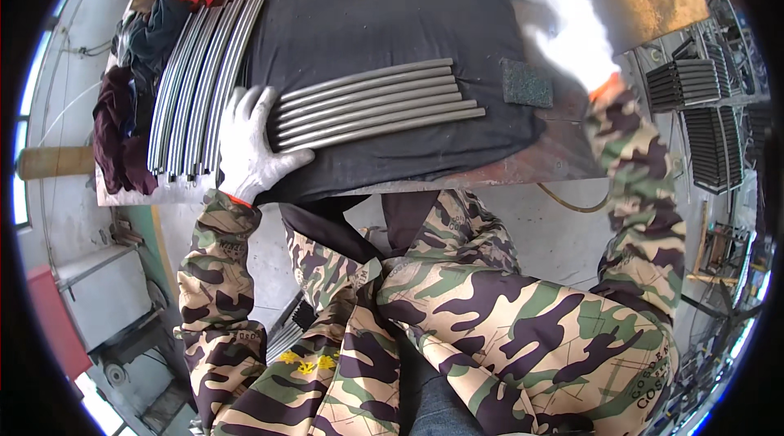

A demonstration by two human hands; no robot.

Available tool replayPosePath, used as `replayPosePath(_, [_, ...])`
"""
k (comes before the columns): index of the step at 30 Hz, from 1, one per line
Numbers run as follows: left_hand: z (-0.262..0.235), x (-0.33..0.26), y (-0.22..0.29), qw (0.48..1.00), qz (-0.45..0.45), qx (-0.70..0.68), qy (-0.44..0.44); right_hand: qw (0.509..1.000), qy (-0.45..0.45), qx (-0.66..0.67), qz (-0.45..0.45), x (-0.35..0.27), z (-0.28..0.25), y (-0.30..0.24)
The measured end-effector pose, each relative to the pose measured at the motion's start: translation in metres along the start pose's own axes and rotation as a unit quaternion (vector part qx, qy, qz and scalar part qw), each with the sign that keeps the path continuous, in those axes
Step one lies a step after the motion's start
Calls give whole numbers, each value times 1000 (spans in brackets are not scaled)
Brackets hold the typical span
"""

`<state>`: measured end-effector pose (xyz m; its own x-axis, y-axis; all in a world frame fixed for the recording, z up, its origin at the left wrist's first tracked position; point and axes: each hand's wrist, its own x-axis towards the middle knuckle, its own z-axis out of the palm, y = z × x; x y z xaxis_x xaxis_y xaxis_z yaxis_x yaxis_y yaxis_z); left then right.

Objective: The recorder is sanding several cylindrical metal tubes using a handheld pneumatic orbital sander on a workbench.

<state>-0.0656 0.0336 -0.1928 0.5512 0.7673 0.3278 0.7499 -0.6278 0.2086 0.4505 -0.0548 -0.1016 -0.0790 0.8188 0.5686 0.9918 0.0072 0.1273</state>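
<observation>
Nearest the body, the person's camouflage sleeves enter from the lower edge, and the front edge of the counter [457,183] runs just beyond them. The left hand [249,142], in a white glove, lies flat and spread on the black cloth [367,20] that covers the counter, its fingers pressed against the near ends of a row of curved grey metal rods [371,105]; it grips nothing, only butts against the rod ends. About six rods lie side by side in this row, touching one another, with their far ends nearly but not exactly level, so squaring up appears to be under way and not finished. To the left, a larger bundle of similar curved rods [200,85] lies along the cloth's edge, beside a heap of dark rags [122,126]. Beyond the row's right end, a small dark green abrasive pad [527,83] rests on the cloth, untouched. The right hand [576,40], also white-gloved, is raised above the counter's far right and is blurred; how far open it is cannot be told, and no object is visible in it. Judged from this layout, the six-rod batch is in hand and the larger bundle is separate from it.
</observation>
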Motion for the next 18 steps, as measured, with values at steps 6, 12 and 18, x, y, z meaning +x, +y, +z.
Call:
replayPosePath(6, [5, -4, -11, 999, -5, -37, -7, 977, -90, 195, -5, -29, 51, -133])
replayPosePath(12, [-3, 3, -5, 998, -1, -52, -20, 929, -123, 346, 55, -17, 65, -149])
replayPosePath(18, [8, 0, -7, 997, -23, -68, -23, 998, -49, 33, 10, -61, 62, -51])
